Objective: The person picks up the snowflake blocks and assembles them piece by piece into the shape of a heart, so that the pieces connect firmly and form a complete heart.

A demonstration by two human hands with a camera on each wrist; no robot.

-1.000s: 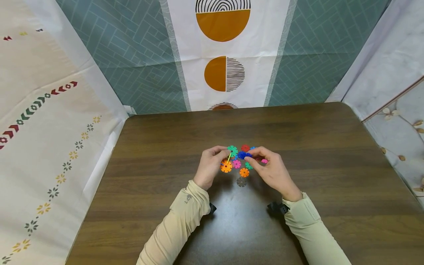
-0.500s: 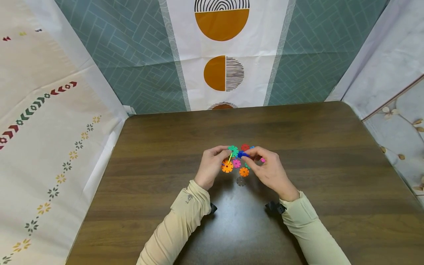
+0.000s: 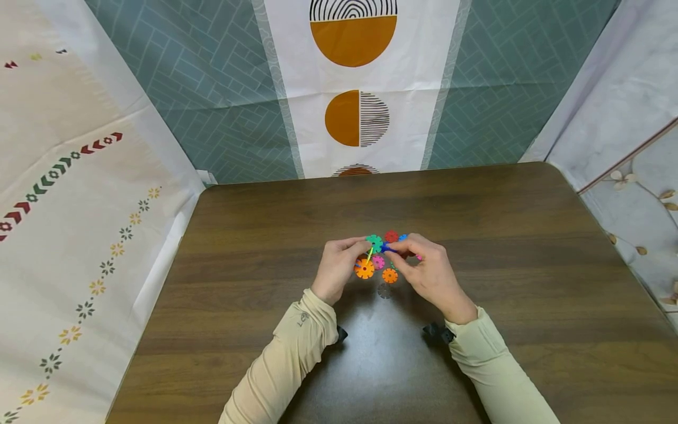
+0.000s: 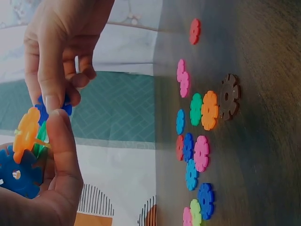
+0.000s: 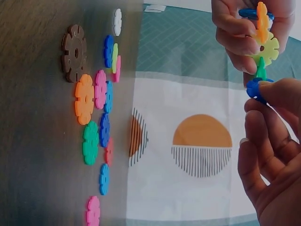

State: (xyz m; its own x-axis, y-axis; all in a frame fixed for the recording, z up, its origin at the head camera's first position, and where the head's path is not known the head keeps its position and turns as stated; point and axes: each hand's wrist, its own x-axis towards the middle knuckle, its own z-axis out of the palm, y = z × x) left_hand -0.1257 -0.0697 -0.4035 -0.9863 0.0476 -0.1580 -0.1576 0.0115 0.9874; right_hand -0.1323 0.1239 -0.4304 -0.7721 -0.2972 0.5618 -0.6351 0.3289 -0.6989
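Head view, centre: left hand (image 3: pixel 337 265) holds joined green disc (image 3: pixel 375 243), yellow disc (image 3: pixel 369 255) and orange disc (image 3: pixel 364 269). Right hand (image 3: pixel 431 272), just right of centre, fingers narrow, pinches blue disc (image 3: pixel 385 248) against green disc's edge. Table (image 3: pixel 265 247), mid-frame, 3 loose: red disc (image 3: pixel 391 236), pink disc (image 3: pixel 378 262), brown disc (image 3: pixel 384 291) lowest.

Here's the tabletop (image 3: pixel 254 235), across the middle and bottom of the head view, back cloth (image 3: pixel 228 88) behind it, left cloth (image 3: pixel 106 206) and right cloth (image 3: pixel 625 194) at either edge. Near centre, left hand (image 3: pixel 336 266) faces right hand (image 3: pixel 436 272), linked discs (image 3: pixel 376 243) between them! Loose discs (image 3: pixel 389 275) lie on the tabletop, down the left wrist view's right half, the right wrist view's left.
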